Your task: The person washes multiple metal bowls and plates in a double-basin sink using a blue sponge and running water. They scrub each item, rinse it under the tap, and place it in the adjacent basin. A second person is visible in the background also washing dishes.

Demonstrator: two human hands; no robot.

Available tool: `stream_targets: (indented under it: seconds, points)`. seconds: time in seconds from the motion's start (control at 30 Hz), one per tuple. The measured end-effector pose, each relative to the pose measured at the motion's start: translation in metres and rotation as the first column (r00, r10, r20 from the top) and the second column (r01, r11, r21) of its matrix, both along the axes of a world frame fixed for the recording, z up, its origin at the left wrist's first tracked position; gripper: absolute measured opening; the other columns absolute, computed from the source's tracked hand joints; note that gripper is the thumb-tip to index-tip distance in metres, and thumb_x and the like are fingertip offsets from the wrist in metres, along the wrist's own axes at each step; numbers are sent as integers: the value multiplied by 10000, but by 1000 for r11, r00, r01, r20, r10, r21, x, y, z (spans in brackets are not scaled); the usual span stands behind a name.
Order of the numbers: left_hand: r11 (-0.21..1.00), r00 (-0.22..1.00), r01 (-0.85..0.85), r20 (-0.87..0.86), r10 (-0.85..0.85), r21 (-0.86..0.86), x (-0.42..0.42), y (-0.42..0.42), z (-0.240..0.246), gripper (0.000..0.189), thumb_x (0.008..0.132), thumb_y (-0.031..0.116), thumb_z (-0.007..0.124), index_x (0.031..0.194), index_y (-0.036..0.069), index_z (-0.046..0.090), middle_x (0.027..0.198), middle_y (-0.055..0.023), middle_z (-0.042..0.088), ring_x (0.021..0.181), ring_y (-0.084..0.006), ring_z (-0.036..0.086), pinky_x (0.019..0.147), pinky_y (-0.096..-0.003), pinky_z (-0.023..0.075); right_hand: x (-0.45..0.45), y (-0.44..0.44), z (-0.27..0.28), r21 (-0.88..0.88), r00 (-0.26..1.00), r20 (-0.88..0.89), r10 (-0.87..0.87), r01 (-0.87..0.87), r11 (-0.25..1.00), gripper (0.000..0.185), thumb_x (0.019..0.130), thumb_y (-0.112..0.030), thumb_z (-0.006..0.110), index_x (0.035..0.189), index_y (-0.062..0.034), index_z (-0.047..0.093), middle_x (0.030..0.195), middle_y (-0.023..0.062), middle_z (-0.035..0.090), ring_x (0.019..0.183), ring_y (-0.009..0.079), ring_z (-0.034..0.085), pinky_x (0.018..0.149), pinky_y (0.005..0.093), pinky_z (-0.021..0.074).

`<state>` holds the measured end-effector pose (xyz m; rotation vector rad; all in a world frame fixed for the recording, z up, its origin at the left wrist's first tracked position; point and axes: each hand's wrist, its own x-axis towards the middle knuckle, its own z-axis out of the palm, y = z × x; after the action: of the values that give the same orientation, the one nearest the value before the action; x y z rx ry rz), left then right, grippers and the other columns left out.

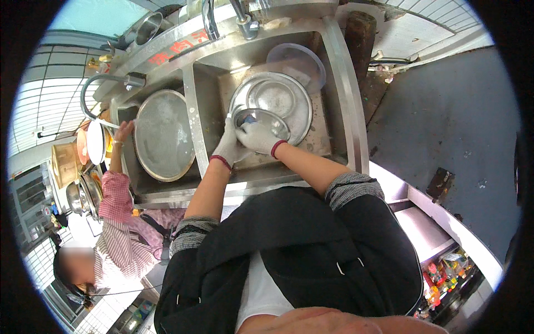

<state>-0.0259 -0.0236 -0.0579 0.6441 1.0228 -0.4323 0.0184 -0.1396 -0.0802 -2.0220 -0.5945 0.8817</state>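
Both my hands wear white knit gloves with dark red cuffs. My left hand (228,142) grips the left rim of a steel bowl (271,120), which is tilted over a wide round metal basin (306,112). My right hand (260,138) reaches over the bowl's near side with its fingers curled down inside. A small blue patch (249,119) shows by those fingers; whether it is held is unclear. Inside the basin lies a round metal dish or lid (274,99) in cloudy water. All this is in the right compartment of a stainless steel sink (340,96).
A translucent plastic bowl (315,67) leans in the compartment's far right corner. Faucets (248,29) rise behind. On the left, a large round pan (164,135) fills the other compartment. A co-worker's hand (124,131) is near its rim, below a curved tap (89,96).
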Motion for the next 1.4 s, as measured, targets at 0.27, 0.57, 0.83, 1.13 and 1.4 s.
stream_targets:
  seconds: [0.27,0.57,0.83,1.13,1.4]
  points:
    - [918,943,308,44,-329,249,-23,34,-38,754,1036,667,327,1439,51,491,1305,-153,597,1183,-287,581,1020,-452,470,35,-34,2,171,996,62,-70,58,984,418,922,-378,647,1063,14,677,953,208,739,862,357,707,778,439,543]
    - [959,946,-283,168,276,17,-19,32,-51,560,1094,479,368,1484,92,476,1524,-124,493,1386,-317,485,1158,-471,404,54,-47,-33,240,588,-678,-441,744,624,412,1037,-364,515,1069,-7,718,892,36,674,818,194,604,794,323,499]
    - [803,908,-417,230,350,425,-16,82,-30,484,1078,366,485,1409,16,529,1355,-167,595,1228,-303,591,1074,-465,489,6,-88,-159,86,979,-25,203,-200,976,314,921,-202,527,1085,-32,734,1113,186,733,1021,335,683,926,409,518]
    - [788,904,-411,317,287,458,-35,97,-22,450,1067,322,542,1380,0,569,1305,-101,619,1174,-214,602,1017,-372,491,16,-78,-177,-582,876,187,444,-265,768,272,907,-204,563,1015,-69,774,1062,200,742,978,380,718,845,490,566]
    - [722,935,-343,290,203,601,-31,84,-37,416,1015,371,603,1224,15,651,1130,-67,642,979,-156,575,826,-321,489,48,-78,-160,9,841,-535,-79,99,995,276,800,-141,630,1001,1,755,855,90,718,792,192,657,784,306,538]
